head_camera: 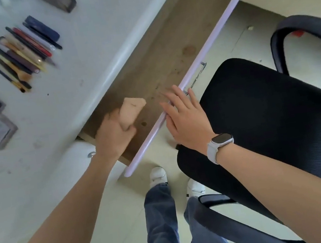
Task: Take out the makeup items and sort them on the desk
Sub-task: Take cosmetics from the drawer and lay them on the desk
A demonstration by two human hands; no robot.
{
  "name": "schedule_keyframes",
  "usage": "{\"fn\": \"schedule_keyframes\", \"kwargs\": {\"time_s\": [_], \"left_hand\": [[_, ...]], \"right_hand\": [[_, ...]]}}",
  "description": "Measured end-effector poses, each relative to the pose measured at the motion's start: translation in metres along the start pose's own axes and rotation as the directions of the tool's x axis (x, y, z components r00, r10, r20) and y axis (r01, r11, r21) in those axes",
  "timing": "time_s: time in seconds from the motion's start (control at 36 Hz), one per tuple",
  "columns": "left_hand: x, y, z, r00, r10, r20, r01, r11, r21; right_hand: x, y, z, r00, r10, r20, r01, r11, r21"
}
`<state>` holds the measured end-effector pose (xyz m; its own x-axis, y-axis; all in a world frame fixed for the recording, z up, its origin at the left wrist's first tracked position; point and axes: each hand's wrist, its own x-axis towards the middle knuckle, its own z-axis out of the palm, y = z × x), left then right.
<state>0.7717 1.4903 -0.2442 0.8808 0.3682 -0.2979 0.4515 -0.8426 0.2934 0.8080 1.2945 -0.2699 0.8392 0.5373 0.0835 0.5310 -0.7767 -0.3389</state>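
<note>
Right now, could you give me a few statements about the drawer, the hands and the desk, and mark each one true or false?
1. The left hand grips a beige item inside the open drawer. True.
2. The right hand holds a brush. False: it rests on the drawer front, holding nothing.
3. Pencils and brushes lie side by side on the desk. True.
4. The watch is on the left wrist. False: it is on the right.
</note>
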Motion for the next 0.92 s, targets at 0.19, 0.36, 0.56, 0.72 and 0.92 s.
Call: {"fn": "schedule_keyframes", "kwargs": {"time_s": [0.19,0.36,0.56,0.72,0.92], "left_hand": [[-0.039,-0.004,-0.044,0.988,0.143,-0.059,-0.153,0.959,-0.239],[-0.057,-0.036,-0.084,0.978,0.177,-0.106,-0.203,0.923,-0.326],[-0.056,-0.085,-0.13,0.96,0.104,-0.26,-0.189,0.926,-0.327],[-0.046,-0.132,-0.123,0.92,-0.056,-0.388,-0.036,0.973,-0.226],[-0.038,-0.183,-0.09,0.909,0.278,-0.311,-0.283,0.959,0.029]], "right_hand": [[0.023,-0.044,-0.041,0.98,0.194,0.047,-0.198,0.905,0.376],[0.072,-0.106,-0.08,0.873,0.183,0.452,-0.472,0.545,0.692],[0.115,-0.167,-0.089,0.851,0.056,0.522,-0.465,0.543,0.699],[0.161,-0.215,-0.084,0.863,0.255,0.436,-0.504,0.393,0.769],[0.226,-0.264,-0.044,0.771,0.417,0.481,-0.621,0.326,0.712]]}}
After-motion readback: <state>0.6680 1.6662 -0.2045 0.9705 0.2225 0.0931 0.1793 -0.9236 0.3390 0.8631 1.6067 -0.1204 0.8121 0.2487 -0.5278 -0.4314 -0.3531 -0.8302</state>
